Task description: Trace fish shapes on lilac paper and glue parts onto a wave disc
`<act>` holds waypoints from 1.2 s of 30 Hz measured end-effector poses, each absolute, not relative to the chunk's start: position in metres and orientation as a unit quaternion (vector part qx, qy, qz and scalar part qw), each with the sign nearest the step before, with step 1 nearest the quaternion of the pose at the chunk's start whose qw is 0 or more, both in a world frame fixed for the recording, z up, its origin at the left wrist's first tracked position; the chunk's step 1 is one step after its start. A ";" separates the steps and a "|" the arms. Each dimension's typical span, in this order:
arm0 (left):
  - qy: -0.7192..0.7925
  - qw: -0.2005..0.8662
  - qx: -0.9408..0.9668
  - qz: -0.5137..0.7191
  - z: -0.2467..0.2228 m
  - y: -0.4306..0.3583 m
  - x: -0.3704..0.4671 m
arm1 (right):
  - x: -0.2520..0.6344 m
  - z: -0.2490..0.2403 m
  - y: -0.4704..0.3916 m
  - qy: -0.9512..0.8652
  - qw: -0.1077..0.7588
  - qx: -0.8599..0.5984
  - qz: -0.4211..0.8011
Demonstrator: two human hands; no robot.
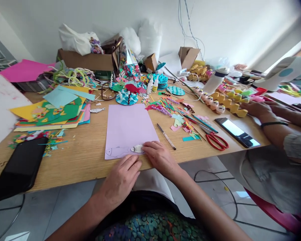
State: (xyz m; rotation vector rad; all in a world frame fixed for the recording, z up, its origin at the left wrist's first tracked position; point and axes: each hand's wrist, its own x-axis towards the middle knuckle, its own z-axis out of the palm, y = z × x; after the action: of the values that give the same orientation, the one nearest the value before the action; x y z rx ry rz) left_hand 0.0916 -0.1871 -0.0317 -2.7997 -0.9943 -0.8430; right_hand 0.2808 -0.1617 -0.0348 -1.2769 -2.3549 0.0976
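Observation:
A lilac paper sheet (130,125) lies at the table's front edge. A fish outline (117,151) is drawn in its lower left corner. Beside the outline lies a small white fish cutout (136,148) with a dark-edged head. The fingers of my right hand (162,158) are together and rest on the tail end of the cutout, over the sheet's lower right. My left hand (124,177) is at the sheet's bottom edge, fingers close together and slightly bent, with nothing seen in it. A pen (166,136) lies just right of the sheet.
Coloured papers (52,107) and a black phone (17,164) are on the left. To the right are red-handled scissors (217,141), paper scraps, another phone (237,132) and a co-worker's hand (257,109). Glue bottles (155,84) and a white bottle (215,80) stand farther back.

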 end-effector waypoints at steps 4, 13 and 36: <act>-0.331 -0.012 -0.896 -0.295 -0.025 -0.190 0.089 | 0.280 -0.033 -0.162 -0.852 0.225 -0.470 0.045; -0.327 0.036 -0.891 -0.314 -0.023 -0.173 0.075 | 0.278 -0.025 -0.161 -0.857 0.198 -0.472 0.056; -0.290 0.057 -0.930 -0.217 -0.036 -0.148 0.093 | 0.304 -0.006 -0.145 -0.780 0.220 -0.585 0.029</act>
State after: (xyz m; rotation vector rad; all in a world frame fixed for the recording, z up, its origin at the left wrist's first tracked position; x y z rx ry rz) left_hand 0.0935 -0.1478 -0.0365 -2.8209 -0.8785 -0.6569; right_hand 0.3037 -0.1449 -0.0058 -1.6195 -2.1573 0.0804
